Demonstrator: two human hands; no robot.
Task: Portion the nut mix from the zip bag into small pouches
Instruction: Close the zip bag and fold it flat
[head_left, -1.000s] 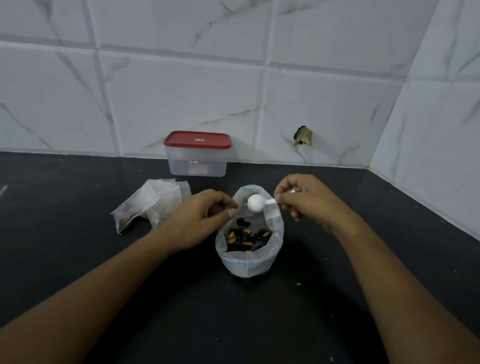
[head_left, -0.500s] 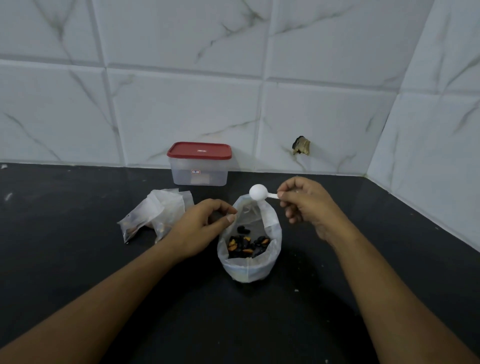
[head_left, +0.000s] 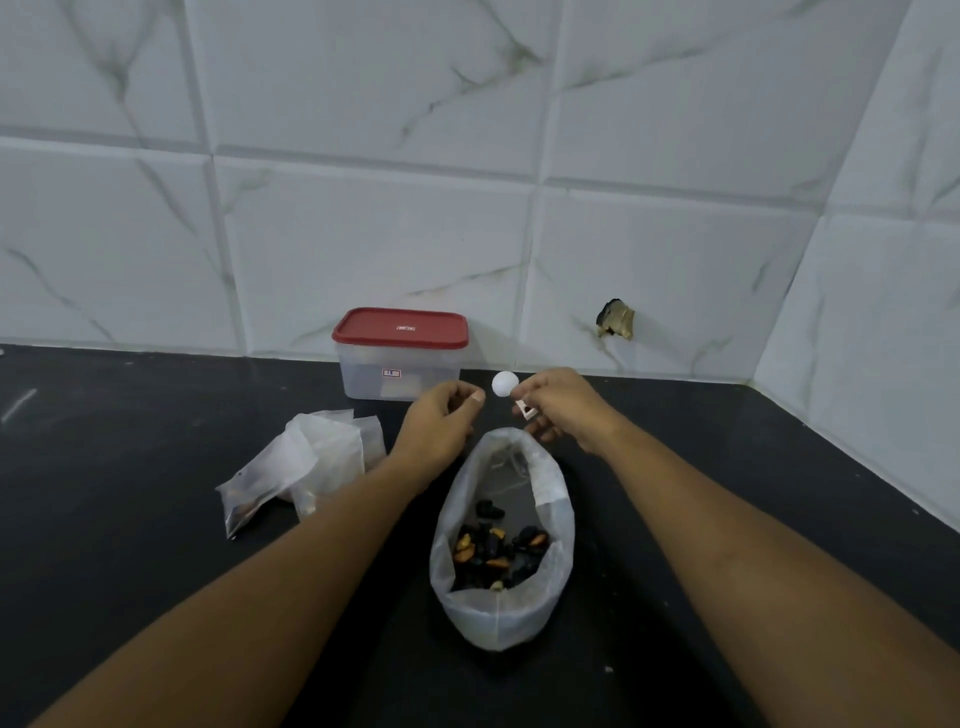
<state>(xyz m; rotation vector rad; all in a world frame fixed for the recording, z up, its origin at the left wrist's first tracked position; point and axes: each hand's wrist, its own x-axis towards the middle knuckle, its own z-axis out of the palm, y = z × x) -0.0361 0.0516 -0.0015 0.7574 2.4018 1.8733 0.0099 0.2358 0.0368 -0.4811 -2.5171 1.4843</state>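
On the black countertop (head_left: 104, 467), nearest the viewer: one translucent zip bag (head_left: 498, 618), stood upright with its mouth spread wide, presumably so a scoop could pass in freely; the nut mix (head_left: 493, 551), dark pieces among orange ones, lay low in its bottom. Beyond the bag's far rim, raised above the counter: left hand (head_left: 441, 426), fingers curled and thumb laid toward the forefinger, just beside the scoop bowl; whether it pinched anything could not be told. Right hand (head_left: 566, 410) pinched the short handle of a white plastic scoop (head_left: 504, 384), held clear of the bag with the bowl turned toward the left hand; its contents were not visible. To the left, near the left forearm: a crumpled heap of small pouches (head_left: 306, 467), one showing dark contents, likely kept within easy reach. Farthest, against the tiled wall (head_left: 363, 234): one clear container with red lid (head_left: 400, 358), closed, apparently parked out of the way. Front label and lid marking too small to read.
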